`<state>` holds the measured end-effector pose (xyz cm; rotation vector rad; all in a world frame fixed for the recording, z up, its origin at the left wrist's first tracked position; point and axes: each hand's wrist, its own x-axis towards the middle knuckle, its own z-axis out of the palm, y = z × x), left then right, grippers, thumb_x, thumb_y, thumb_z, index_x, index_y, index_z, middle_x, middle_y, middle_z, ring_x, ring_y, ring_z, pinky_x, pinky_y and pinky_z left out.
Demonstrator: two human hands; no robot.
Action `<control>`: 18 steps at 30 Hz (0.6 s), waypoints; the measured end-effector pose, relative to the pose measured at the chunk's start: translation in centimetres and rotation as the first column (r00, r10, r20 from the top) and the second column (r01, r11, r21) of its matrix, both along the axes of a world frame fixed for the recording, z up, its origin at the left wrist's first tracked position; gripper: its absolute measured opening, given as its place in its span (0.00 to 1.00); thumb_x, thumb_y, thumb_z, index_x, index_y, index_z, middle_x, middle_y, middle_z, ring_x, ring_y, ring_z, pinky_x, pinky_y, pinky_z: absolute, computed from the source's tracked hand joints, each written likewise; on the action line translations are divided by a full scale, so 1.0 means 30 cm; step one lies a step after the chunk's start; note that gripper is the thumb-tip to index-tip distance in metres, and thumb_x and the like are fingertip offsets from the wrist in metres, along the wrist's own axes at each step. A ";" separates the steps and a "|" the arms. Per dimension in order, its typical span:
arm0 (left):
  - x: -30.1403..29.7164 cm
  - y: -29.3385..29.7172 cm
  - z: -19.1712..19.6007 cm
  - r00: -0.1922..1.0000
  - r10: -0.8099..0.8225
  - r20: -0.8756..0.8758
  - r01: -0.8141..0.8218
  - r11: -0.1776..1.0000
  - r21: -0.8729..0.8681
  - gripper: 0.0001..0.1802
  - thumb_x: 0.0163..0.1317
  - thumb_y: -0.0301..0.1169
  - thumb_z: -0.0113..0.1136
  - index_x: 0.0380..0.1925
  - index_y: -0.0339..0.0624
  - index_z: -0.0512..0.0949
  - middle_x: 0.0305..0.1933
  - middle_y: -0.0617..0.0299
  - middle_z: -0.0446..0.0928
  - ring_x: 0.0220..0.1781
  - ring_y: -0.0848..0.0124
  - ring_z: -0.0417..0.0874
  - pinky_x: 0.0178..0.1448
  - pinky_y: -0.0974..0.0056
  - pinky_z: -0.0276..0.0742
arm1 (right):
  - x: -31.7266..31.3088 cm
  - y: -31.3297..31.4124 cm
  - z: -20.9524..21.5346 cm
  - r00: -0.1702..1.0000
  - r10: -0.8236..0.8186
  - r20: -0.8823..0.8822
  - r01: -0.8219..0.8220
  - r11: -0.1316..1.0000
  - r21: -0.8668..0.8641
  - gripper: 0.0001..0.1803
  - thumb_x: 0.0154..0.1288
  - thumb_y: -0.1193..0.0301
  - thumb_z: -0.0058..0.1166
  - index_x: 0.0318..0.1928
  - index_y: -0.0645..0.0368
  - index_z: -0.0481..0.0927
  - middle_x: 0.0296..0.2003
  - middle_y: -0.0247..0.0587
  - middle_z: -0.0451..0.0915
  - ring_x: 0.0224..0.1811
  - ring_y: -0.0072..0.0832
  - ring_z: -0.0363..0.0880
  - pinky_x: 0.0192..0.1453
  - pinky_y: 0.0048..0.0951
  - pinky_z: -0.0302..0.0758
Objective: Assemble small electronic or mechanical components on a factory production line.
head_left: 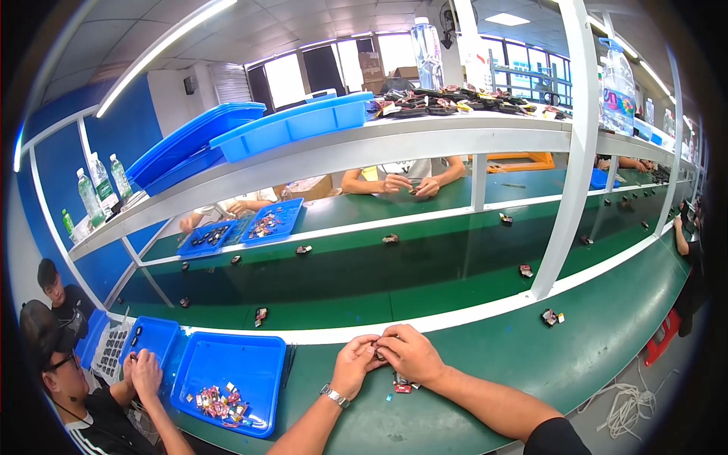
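Over the green worktop (462,379), my left hand (354,371), with a watch on its wrist, meets my right hand (412,355). Fingers of both hands are closed around a small dark part (378,353), mostly hidden by them; its kind cannot be made out. Just below my right hand lies a small red-and-silver electronic piece (403,385) on the worktop. A tiny blue bit (389,397) rests beside it. Left of my hands stands a blue tray (267,383) with a heap of small red, white and yellow parts (218,404) in it.
A white post (567,189) and shelf edge (364,149) rise beyond the worktop. Behind them, a green conveyor belt (447,262) carries scattered small assemblies (526,271). At left a co-worker (64,387) handles something near another blue tray (155,334). More people sit across.
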<state>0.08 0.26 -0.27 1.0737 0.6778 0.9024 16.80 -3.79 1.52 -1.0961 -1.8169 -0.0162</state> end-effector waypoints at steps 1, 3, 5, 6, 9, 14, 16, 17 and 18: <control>0.002 -0.002 0.004 1.000 0.000 0.010 0.000 1.000 -0.006 0.13 0.72 0.25 0.50 0.54 0.36 0.71 0.50 0.56 0.79 0.51 0.68 0.82 0.56 0.61 0.81 | 0.001 -0.001 -0.001 1.000 -0.003 0.021 0.003 1.000 0.004 0.10 0.53 0.76 0.65 0.38 0.59 0.83 0.41 0.40 0.79 0.44 0.37 0.79 0.46 0.34 0.80; 0.003 -0.003 0.005 1.000 0.001 0.020 -0.001 1.000 -0.010 0.12 0.72 0.25 0.51 0.54 0.36 0.72 0.50 0.56 0.79 0.51 0.69 0.82 0.55 0.62 0.82 | -0.001 -0.003 0.000 0.999 -0.005 0.041 0.005 1.000 0.009 0.10 0.53 0.76 0.65 0.38 0.59 0.83 0.41 0.40 0.79 0.44 0.37 0.79 0.46 0.34 0.80; 0.000 -0.004 -0.002 0.999 0.029 -0.014 -0.029 0.999 0.043 0.13 0.71 0.25 0.53 0.53 0.36 0.72 0.49 0.56 0.80 0.49 0.69 0.83 0.53 0.62 0.82 | -0.007 -0.004 0.004 1.000 0.015 0.023 -0.015 0.999 0.028 0.10 0.55 0.76 0.64 0.39 0.60 0.83 0.41 0.40 0.79 0.45 0.37 0.79 0.47 0.33 0.79; 0.000 -0.005 -0.004 0.999 0.029 -0.014 -0.028 0.999 0.044 0.13 0.71 0.25 0.53 0.53 0.36 0.72 0.49 0.56 0.80 0.49 0.69 0.83 0.53 0.62 0.82 | -0.006 -0.004 0.004 1.000 0.014 0.024 -0.015 0.999 0.029 0.10 0.55 0.76 0.64 0.39 0.60 0.83 0.41 0.40 0.79 0.45 0.37 0.79 0.47 0.33 0.79; 0.004 -0.007 -0.010 0.999 0.042 0.012 -0.043 0.998 0.041 0.12 0.70 0.25 0.54 0.52 0.36 0.73 0.48 0.57 0.81 0.47 0.71 0.83 0.50 0.64 0.83 | -0.004 -0.002 -0.011 0.976 0.051 -0.212 -0.080 0.988 -0.134 0.09 0.57 0.77 0.63 0.39 0.62 0.82 0.41 0.41 0.79 0.42 0.34 0.81 0.45 0.31 0.80; 0.016 -0.009 -0.016 0.994 0.090 -0.065 -0.085 0.993 0.082 0.10 0.70 0.22 0.52 0.50 0.35 0.74 0.47 0.57 0.81 0.44 0.73 0.83 0.47 0.68 0.82 | -0.006 0.011 -0.030 0.931 -0.001 -0.365 -0.110 0.952 -0.284 0.08 0.58 0.77 0.63 0.40 0.64 0.83 0.37 0.43 0.81 0.33 0.27 0.83 0.39 0.26 0.81; 0.013 -0.012 -0.020 0.991 0.103 -0.081 -0.095 0.990 0.105 0.10 0.70 0.22 0.52 0.50 0.35 0.74 0.47 0.58 0.81 0.45 0.73 0.83 0.47 0.69 0.82 | -0.011 0.000 -0.015 0.934 0.001 -0.357 -0.111 0.952 -0.286 0.09 0.58 0.77 0.63 0.40 0.63 0.82 0.37 0.42 0.81 0.33 0.27 0.83 0.39 0.26 0.81; 0.012 -0.013 -0.024 0.989 0.114 -0.097 -0.101 0.987 0.125 0.10 0.70 0.22 0.52 0.49 0.35 0.74 0.46 0.58 0.81 0.45 0.73 0.83 0.46 0.69 0.82 | -0.015 -0.007 -0.007 0.937 0.000 -0.349 -0.108 0.951 -0.290 0.10 0.57 0.77 0.63 0.40 0.63 0.82 0.36 0.42 0.81 0.33 0.28 0.83 0.39 0.26 0.81; 0.012 -0.007 -0.033 0.989 0.114 -0.095 -0.102 0.987 0.124 0.10 0.70 0.22 0.52 0.49 0.35 0.74 0.46 0.58 0.81 0.45 0.73 0.83 0.46 0.69 0.82 | -0.017 -0.008 -0.004 0.937 0.000 -0.348 -0.108 0.951 -0.291 0.10 0.57 0.77 0.63 0.40 0.63 0.82 0.36 0.42 0.81 0.33 0.28 0.83 0.39 0.26 0.81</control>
